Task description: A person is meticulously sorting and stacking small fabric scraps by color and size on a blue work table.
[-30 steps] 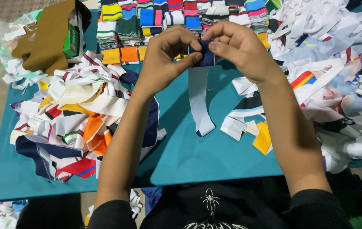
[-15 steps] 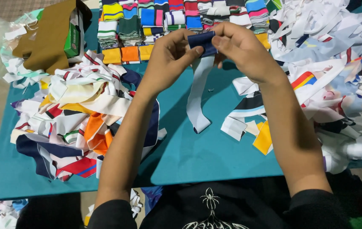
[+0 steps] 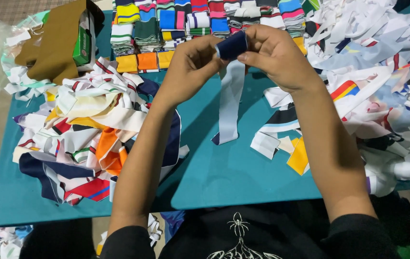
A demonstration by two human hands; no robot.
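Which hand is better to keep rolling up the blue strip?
Probably the right hand: its fingertips pinch the dark blue roll from the top. The left hand only steadies it from the side; the loose tail hangs below.

Two hands [image 3: 193, 64] [image 3: 274, 60], one navy roll [image 3: 231, 45], one pale strip [image 3: 229, 103], one green box [image 3: 81, 46], one brown cloth [image 3: 56, 43], one counter [image 3: 233, 177].

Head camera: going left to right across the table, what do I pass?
Brown fabric piece → loose pile of striped strips → left hand → dark blue fabric roll → right hand → white scrap heap.
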